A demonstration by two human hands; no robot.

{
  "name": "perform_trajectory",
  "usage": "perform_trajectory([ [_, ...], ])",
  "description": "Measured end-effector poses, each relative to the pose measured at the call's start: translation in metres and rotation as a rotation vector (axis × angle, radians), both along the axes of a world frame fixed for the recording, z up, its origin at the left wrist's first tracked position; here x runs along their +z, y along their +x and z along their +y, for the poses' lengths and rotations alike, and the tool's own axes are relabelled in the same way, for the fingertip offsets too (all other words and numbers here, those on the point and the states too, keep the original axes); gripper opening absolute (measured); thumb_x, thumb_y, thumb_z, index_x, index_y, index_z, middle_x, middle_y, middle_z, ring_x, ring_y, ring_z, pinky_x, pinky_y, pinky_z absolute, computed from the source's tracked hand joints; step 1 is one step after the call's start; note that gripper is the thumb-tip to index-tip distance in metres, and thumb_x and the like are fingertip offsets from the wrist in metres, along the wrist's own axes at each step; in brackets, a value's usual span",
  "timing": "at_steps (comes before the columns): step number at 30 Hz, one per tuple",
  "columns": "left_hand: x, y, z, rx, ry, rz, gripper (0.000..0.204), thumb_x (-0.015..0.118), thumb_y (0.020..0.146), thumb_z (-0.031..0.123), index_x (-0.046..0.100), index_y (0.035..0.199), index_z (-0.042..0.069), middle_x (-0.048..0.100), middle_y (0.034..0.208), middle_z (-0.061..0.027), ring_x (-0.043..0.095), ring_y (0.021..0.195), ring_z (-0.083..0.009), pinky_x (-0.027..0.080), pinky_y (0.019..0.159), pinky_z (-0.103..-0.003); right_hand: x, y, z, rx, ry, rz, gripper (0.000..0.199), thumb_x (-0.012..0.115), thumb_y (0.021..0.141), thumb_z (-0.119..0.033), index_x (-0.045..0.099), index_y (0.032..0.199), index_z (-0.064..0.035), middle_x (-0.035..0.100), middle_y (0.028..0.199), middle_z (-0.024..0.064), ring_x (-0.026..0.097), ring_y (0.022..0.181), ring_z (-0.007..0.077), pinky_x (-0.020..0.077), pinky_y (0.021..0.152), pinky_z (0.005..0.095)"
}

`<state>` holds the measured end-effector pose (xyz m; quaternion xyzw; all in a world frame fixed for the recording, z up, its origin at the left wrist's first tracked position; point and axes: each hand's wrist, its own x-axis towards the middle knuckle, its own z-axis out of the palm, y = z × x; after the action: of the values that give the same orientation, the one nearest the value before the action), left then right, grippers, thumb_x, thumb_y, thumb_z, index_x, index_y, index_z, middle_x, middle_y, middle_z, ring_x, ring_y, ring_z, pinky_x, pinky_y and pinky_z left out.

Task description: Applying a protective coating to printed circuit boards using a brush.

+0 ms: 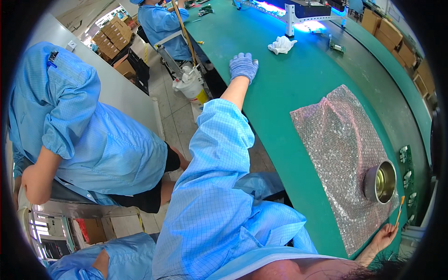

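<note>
My left hand [243, 67], in a grey-blue knit glove, rests palm down on the green table mat near its left edge. Its fingers are stretched out and nothing is in them. Low on the right, my bare right hand [384, 237] pinches a slim orange stick that looks like a small brush [398, 212], its tip pointing up and away from me. Just beyond that hand stands a round metal bowl [370, 183] with some yellowish liquid inside. Under the bowl lies a wide pinkish sheet of bubble wrap [333, 154].
A crumpled white cloth [282, 45] lies past my left hand, near a white metal frame [290, 21] with blue light. Green circuit boards [405, 161] line a belt at the right. Two people in blue smocks [102, 144] [161, 25] are at the left.
</note>
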<state>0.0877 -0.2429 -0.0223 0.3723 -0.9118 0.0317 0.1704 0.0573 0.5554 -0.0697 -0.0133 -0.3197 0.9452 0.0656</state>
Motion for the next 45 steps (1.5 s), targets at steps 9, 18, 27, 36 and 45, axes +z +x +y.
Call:
perform_trajectory([
  [9,-0.003,0.001,-0.001,0.001,-0.014,0.018,0.042,0.048,0.086,0.040,0.054,0.114,0.010,0.052,0.114,-0.0132,0.050,0.107,-0.0284,0.038,0.090,-0.044,-0.005,-0.003,0.003,0.012,0.032,0.038,0.019,0.044,0.095,-0.010,0.046,0.105,0.0057,0.030,0.066,-0.0005,0.029,0.059,0.0104,0.0290,0.054,0.0243],
  [18,-0.004,0.001,0.001,0.005,-0.029,0.028,0.042,0.048,0.086,0.041,0.054,0.113,0.010,0.053,0.113,-0.0129,0.051,0.106,-0.0281,0.039,0.090,-0.045,-0.009,-0.005,0.008,-0.007,0.015,0.003,0.020,0.044,0.094,-0.010,0.046,0.107,0.0059,0.030,0.066,-0.0005,0.029,0.059,0.0103,0.0287,0.053,0.0236],
  [27,-0.004,-0.001,0.000,-0.001,-0.008,0.015,0.044,0.048,0.086,0.041,0.053,0.115,0.010,0.052,0.114,-0.0137,0.050,0.107,-0.0289,0.038,0.090,-0.045,-0.005,-0.003,0.003,-0.015,0.016,0.003,0.019,0.044,0.095,-0.011,0.047,0.104,0.0050,0.029,0.066,-0.0004,0.029,0.059,0.0105,0.0291,0.053,0.0234],
  [36,-0.002,-0.001,0.001,-0.006,0.000,0.002,0.043,0.048,0.086,0.041,0.053,0.115,0.010,0.052,0.114,-0.0137,0.050,0.107,-0.0286,0.038,0.091,-0.044,-0.001,-0.001,0.000,-0.023,0.033,-0.008,0.016,0.044,0.095,-0.011,0.046,0.101,0.0039,0.029,0.066,-0.0005,0.029,0.059,0.0108,0.0285,0.053,0.0238],
  [45,-0.003,-0.001,-0.001,-0.017,-0.014,0.002,0.043,0.048,0.086,0.040,0.054,0.114,0.009,0.053,0.114,-0.0144,0.051,0.107,-0.0295,0.039,0.091,-0.045,0.002,0.000,0.000,-0.030,0.034,-0.023,0.021,0.043,0.095,-0.011,0.045,0.107,0.0057,0.029,0.066,-0.0007,0.029,0.059,0.0105,0.0280,0.053,0.0236],
])
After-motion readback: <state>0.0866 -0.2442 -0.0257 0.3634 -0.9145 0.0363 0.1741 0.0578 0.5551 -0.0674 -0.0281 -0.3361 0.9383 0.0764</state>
